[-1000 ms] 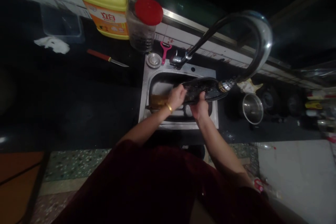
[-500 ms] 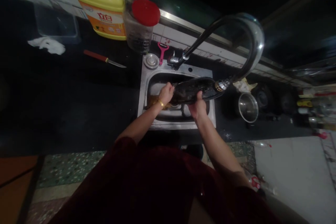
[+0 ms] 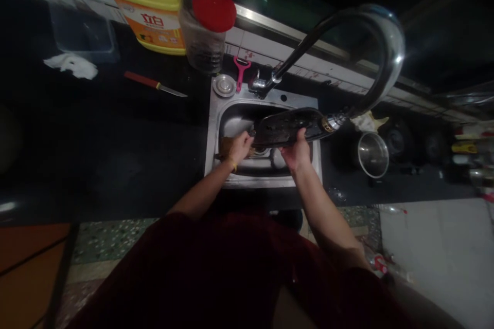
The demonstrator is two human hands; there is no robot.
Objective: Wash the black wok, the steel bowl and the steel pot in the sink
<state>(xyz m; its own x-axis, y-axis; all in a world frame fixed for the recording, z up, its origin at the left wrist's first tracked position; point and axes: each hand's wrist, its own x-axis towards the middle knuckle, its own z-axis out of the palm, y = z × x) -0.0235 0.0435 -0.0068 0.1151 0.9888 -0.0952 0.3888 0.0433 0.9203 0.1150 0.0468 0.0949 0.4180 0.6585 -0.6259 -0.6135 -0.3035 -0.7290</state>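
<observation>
A dark tray-like dish [image 3: 283,127] with rounded corners is tilted above the sink [image 3: 266,182], its right end close under the faucet's spout. My right hand [image 3: 296,153] grips its lower edge, with the thumb over the near rim. At the dish's left end, my left hand [image 3: 240,148] is closed, fingers curled together. Something small and dark shows at those fingertips, too unclear to name. Below, the basin holds a brownish thing [image 3: 226,146], partly hidden by my left hand, and a pale rounded thing [image 3: 278,158].
The curved faucet [image 3: 380,36] arches over the sink's right side. Left of the sink lies a knife [image 3: 154,84]; behind it stand a yellow detergent jug [image 3: 154,15] and a red-lidded jar [image 3: 208,36]. A pink peeler [image 3: 241,72] and strainer [image 3: 224,85] sit at the rim. A metal pot [image 3: 372,155] stands right.
My left hand has shifted slightly left and down, away from the dish's left end. The dish and my right hand have barely moved; the whole view has shifted a little.
</observation>
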